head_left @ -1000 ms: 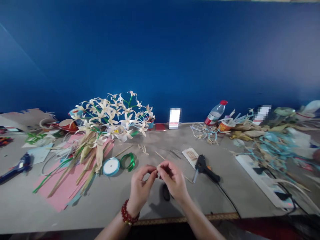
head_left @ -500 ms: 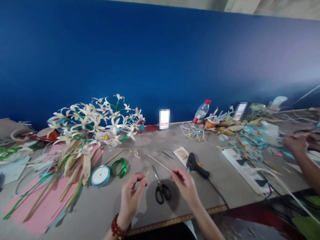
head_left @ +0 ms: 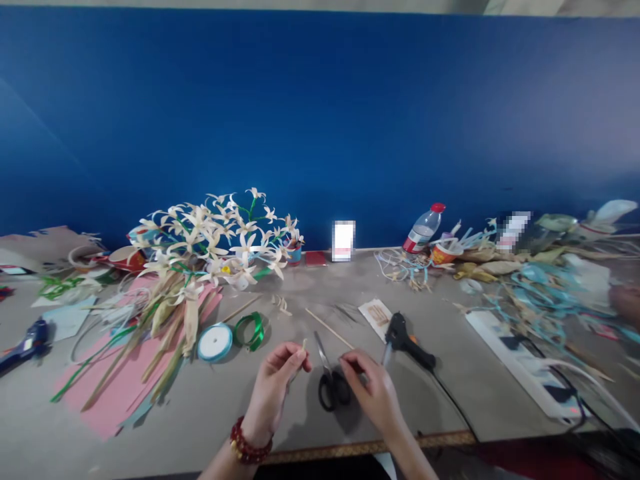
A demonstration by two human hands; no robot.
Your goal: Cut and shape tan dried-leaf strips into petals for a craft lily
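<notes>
My left hand [head_left: 281, 381], with a red bead bracelet at the wrist, pinches a thin pale strip [head_left: 304, 345] between thumb and forefinger. The strip's tip points up, and its exact kind is too small to tell. To the right, my right hand [head_left: 374, 388] has thumb and forefinger pressed together; anything between them is hidden. Its fingertips are close to the near end of a thin wooden stick [head_left: 327, 325]. Black-handled scissors [head_left: 327, 380] lie between both hands, blades pointing away. A black glue gun [head_left: 407, 339] lies beyond my right hand, partly on a white card [head_left: 374, 313].
Green ribbon [head_left: 249, 331] and a white-blue ribbon spool [head_left: 215, 341] lie left of centre. White handmade flowers [head_left: 215, 240] stand behind them. A power strip [head_left: 520, 363], a bottle [head_left: 425, 228] and blue strands [head_left: 545, 290] are at right. A blue glue gun [head_left: 25, 343] is far left.
My view has swung left, bringing the blue glue gun into sight. My left hand has turned, tipping the pale strip upward. At right, the other person's hand has mostly left view.
</notes>
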